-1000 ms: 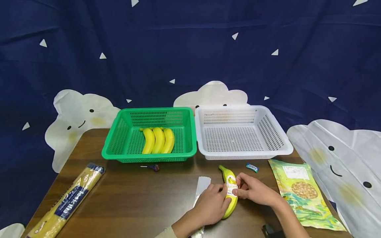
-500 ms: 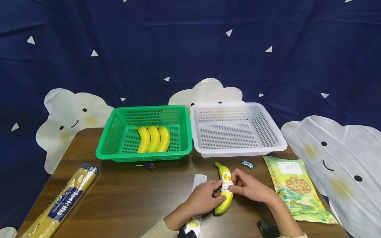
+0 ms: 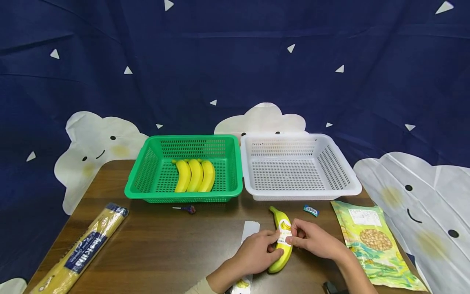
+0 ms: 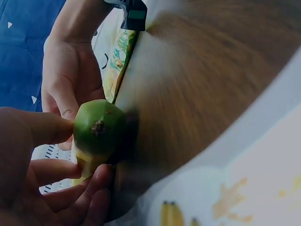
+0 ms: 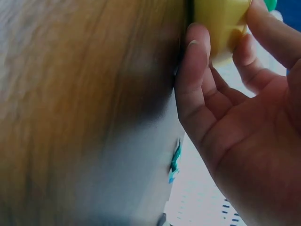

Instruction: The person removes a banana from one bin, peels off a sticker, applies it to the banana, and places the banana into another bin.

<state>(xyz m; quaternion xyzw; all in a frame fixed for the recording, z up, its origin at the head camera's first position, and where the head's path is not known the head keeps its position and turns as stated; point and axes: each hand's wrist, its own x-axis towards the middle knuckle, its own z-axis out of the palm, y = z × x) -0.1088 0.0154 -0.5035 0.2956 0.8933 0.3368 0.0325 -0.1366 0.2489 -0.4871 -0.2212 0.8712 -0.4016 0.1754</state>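
A yellow banana with a white printed label around its middle lies on the table, stem pointing away. My left hand holds it from the left, thumb low on the banana and fingertips by the label. From the right, my right hand pinches at the label's right edge with thumb and forefinger. The left wrist view shows the banana's green tip between the left thumb and fingers. In the right wrist view, the right fingers close around the banana's yellow side. A white sticker strip lies partly under the left arm.
Several bananas lie in a green basket, beside a white basket. A lollipop and a small blue wrapped candy lie in front. A pasta pack is at left, a green snack bag at right.
The left hand has shifted slightly on the banana, its thumb now along the lower part. The right fingers stay at the label's edge. The head view has swung a little and back.
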